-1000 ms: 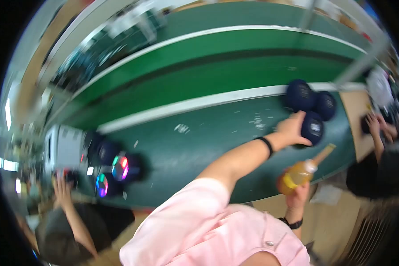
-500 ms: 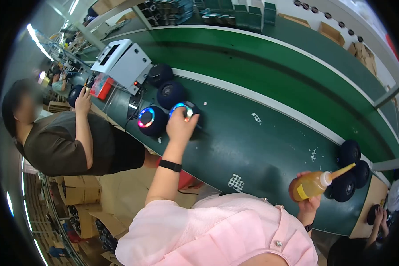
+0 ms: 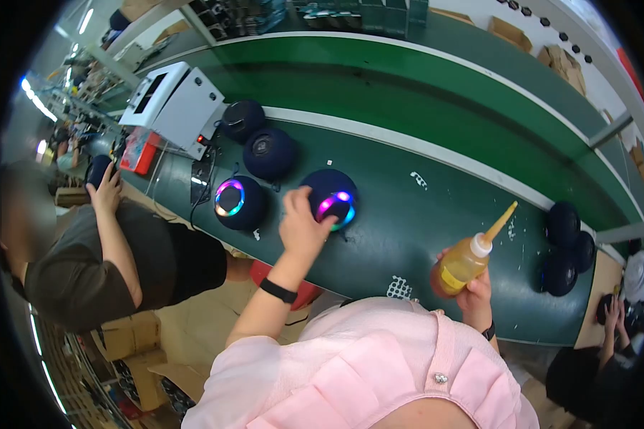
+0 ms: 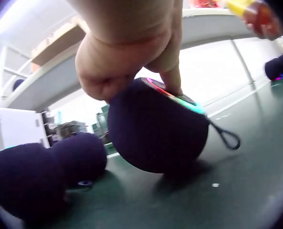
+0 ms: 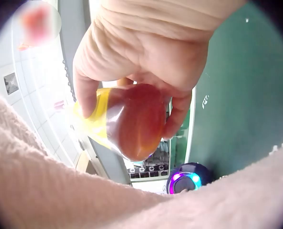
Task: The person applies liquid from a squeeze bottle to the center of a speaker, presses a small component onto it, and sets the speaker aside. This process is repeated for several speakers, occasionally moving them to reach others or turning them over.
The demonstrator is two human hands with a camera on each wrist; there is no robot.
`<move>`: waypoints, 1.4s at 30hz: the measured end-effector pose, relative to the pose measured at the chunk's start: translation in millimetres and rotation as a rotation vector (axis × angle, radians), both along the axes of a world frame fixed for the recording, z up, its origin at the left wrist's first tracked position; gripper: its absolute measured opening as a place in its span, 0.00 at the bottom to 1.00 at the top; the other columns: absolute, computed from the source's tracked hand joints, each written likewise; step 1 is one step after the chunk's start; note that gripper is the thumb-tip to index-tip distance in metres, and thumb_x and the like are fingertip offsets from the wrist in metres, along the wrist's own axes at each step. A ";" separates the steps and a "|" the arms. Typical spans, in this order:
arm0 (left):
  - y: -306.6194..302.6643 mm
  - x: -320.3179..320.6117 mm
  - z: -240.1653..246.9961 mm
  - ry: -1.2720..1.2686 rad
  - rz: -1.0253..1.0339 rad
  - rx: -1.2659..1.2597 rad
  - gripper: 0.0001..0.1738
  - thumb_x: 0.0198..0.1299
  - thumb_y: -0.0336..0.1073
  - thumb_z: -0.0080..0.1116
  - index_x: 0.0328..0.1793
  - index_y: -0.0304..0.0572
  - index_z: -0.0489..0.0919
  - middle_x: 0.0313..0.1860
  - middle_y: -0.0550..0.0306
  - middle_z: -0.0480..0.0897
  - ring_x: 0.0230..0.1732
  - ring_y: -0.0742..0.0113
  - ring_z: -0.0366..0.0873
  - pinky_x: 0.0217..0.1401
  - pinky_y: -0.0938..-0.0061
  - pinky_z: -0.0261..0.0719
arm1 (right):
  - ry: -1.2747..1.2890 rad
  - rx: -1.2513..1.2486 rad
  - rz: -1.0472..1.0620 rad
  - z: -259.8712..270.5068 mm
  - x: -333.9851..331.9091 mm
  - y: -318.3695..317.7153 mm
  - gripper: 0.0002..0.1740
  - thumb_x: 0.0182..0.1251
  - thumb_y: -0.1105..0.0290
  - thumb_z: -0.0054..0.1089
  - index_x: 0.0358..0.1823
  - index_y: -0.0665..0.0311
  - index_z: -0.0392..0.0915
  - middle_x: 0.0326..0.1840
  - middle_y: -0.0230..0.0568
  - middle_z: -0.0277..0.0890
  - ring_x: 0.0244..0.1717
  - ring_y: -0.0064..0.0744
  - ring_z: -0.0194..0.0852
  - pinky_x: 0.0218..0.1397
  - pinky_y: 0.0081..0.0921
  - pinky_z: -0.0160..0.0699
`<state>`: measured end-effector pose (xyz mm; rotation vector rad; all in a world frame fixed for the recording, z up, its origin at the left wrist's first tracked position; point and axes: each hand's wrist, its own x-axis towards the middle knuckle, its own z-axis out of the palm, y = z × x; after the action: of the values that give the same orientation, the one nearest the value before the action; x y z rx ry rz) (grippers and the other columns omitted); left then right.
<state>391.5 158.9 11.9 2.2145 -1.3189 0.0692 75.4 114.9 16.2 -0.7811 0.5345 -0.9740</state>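
Observation:
My left hand grips a round navy speaker from above, its fingers and thumb at the glowing ring on the face. In the left wrist view this speaker leans over close above the bench, and a small strap loop hangs from it. My right hand holds a squeeze bottle of amber liquid with a yellow label, its long nozzle pointing up and away. In the right wrist view the fingers wrap round the bottle. A second lit speaker stands left of my left hand.
Two unlit speakers stand behind the lit one, beside a white box-shaped machine. Several more speakers cluster at the bench's right end. White sticker scraps lie on the green bench. Another person works at the left.
My left hand has gone from the speakers at the right end to the lit speaker at the left, then shifted it right, away from its neighbours. The bottle stays in my right hand.

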 end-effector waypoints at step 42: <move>-73.0 -36.3 -9.5 0.520 -0.670 0.341 0.34 0.35 0.41 0.74 0.50 0.39 0.72 0.44 0.50 0.80 0.48 0.58 0.78 0.49 0.68 0.75 | 0.016 0.231 0.036 -7.1 -23.2 50.9 0.45 0.43 0.47 0.65 0.58 0.69 0.61 0.48 0.57 0.72 0.45 0.47 0.77 0.47 0.36 0.79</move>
<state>355.2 85.9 2.4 1.7302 -1.7532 -0.9682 52.2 165.8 9.2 -0.5899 0.6327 -0.8563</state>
